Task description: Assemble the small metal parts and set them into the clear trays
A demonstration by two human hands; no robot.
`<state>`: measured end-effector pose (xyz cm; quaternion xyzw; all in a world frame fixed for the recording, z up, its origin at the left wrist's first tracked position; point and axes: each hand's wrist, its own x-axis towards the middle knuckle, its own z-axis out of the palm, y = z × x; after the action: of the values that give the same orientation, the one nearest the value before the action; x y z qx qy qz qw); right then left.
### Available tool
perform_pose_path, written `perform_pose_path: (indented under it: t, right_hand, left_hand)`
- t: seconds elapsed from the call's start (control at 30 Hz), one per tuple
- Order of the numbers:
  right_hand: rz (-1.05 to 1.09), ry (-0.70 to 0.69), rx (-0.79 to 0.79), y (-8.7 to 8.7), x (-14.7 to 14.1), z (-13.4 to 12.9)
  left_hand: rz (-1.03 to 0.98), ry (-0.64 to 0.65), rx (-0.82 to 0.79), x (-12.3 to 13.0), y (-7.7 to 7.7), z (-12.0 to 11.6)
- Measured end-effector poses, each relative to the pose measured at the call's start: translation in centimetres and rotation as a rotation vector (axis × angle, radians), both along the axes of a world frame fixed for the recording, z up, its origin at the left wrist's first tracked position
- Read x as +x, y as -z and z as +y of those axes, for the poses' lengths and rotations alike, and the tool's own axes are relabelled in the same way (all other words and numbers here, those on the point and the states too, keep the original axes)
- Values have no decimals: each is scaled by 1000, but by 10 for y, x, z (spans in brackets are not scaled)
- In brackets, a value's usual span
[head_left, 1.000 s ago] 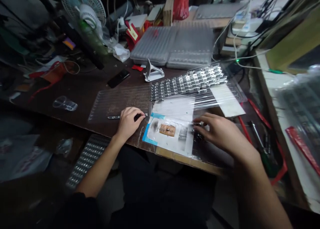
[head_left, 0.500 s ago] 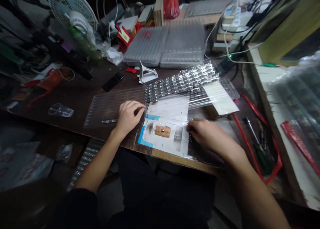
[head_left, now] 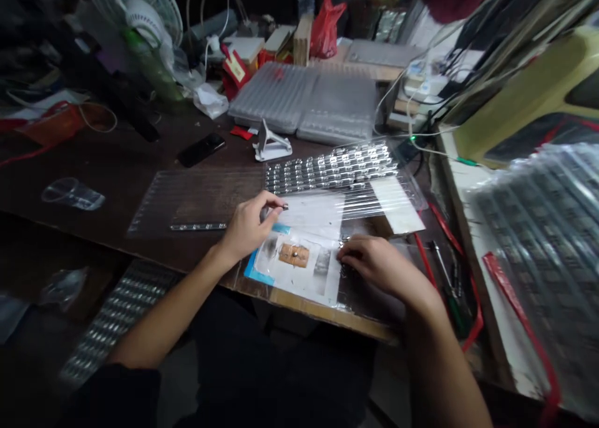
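My left hand (head_left: 250, 224) is pinched on a small dark metal part (head_left: 284, 207) above the upper edge of a white sheet (head_left: 327, 284) with blue tape. My right hand (head_left: 374, 259) rests at the sheet's right edge, its fingers closed over small metal pieces (head_left: 345, 269); what they grip is hidden. On the sheet lies a brown block (head_left: 294, 254) with a small metal piece at its centre. A clear ribbed tray (head_left: 206, 191) lies at the left, with one row of metal parts (head_left: 196, 227) near its front. Behind the sheet are several rows of metal parts (head_left: 327, 166).
A white stand (head_left: 271, 147), a black phone (head_left: 201, 149) and a clear cup (head_left: 73, 194) are on the table. Closed clear trays (head_left: 337, 103) sit at the back. At the right are a screwdriver (head_left: 452, 291), red strap (head_left: 472, 291) and stacked trays (head_left: 547, 259).
The camera view has turned right. My left hand has moved towards the sheet's upper edge, and a small part now shows at its fingertips. My right hand stays by the sheet's right edge.
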<state>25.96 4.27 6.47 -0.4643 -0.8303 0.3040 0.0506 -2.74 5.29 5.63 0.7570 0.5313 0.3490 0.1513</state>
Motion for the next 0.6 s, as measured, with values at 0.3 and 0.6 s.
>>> perform_pose_path:
  t: [0.3,0.6]
  right_hand:
    - [309,35,17,15,-61,-13]
    - [268,193,29,28,-67,-9]
  left_hand:
    - [-158,23,-161,1,37,-52]
    - [-100,153,-136,2,41,-49]
